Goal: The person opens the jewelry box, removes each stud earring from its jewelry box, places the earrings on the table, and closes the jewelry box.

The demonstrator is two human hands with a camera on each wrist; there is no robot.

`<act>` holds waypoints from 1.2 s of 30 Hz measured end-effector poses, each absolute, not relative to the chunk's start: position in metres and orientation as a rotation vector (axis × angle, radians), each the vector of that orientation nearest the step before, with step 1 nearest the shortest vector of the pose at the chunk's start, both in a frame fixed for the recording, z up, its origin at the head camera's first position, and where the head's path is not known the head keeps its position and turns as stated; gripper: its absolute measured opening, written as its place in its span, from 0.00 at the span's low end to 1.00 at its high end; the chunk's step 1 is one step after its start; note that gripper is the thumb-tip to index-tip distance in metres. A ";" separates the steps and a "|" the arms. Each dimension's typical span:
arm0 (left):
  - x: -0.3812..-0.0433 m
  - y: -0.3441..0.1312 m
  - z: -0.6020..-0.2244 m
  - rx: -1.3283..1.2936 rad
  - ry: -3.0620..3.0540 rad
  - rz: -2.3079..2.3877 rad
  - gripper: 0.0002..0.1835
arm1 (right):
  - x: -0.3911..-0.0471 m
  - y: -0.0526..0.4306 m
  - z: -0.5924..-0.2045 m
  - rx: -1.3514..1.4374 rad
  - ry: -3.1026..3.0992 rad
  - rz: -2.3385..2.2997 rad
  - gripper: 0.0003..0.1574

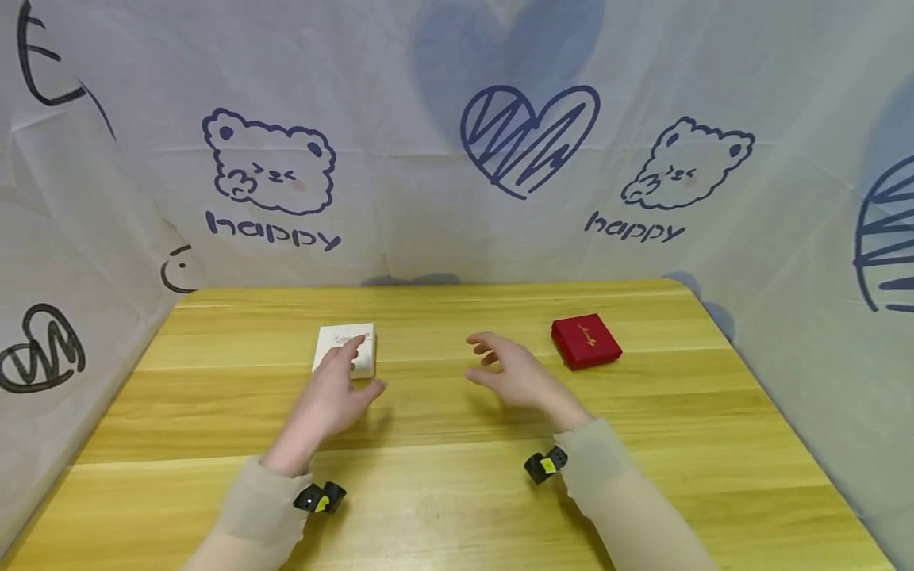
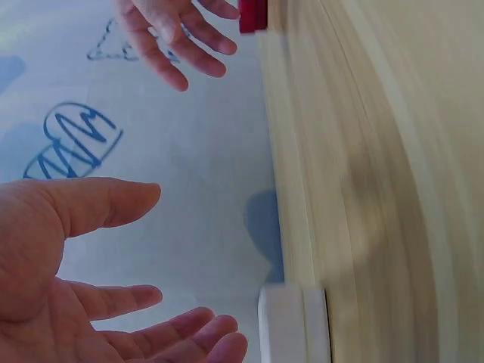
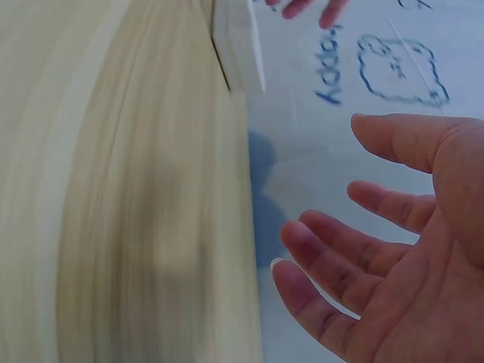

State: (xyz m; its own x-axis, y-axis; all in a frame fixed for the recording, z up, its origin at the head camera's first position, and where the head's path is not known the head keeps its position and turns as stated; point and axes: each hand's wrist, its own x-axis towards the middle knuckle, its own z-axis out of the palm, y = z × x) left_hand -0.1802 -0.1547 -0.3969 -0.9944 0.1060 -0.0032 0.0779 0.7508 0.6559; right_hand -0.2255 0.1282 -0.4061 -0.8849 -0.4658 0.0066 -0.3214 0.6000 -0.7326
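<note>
A small white box [image 1: 362, 358] with printed lettering lies on the wooden table [image 1: 443, 507] at the left. My left hand [image 1: 334, 399] hovers nearest to it and hides part of its top in the head view; its fingers are relaxed and hold nothing. Farther right lies a small red box [image 1: 586, 341] with gold lettering. To the left of that box, my right hand [image 1: 517, 373] hangs in the air, palm turned inward, fingers loosely bent around nothing. In the left wrist view the white box [image 2: 293, 325] shows just beyond my fingertips.
Behind the table hangs a pale cloth [image 1: 400, 182] printed with bears, hearts and the word happy; it also borders both sides. A black strap with a yellow mark [image 1: 321, 498] sits at the left cuff, and a similar strap [image 1: 546, 465] at the right.
</note>
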 end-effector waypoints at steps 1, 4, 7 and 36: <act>-0.179 -0.151 -0.397 0.166 2.896 1.095 0.42 | -0.225 0.134 -0.406 -0.653 2.643 -1.167 0.33; -0.175 -0.140 -0.398 0.214 2.874 1.127 0.41 | -0.223 0.153 -0.407 -0.626 2.654 -1.195 0.33; -0.173 -0.130 -0.400 0.259 2.859 1.141 0.41 | -0.223 0.169 -0.406 -0.592 2.678 -1.213 0.33; -0.187 -0.033 -0.417 0.726 2.646 1.327 0.36 | -0.255 0.276 -0.404 -0.096 2.871 -1.183 0.35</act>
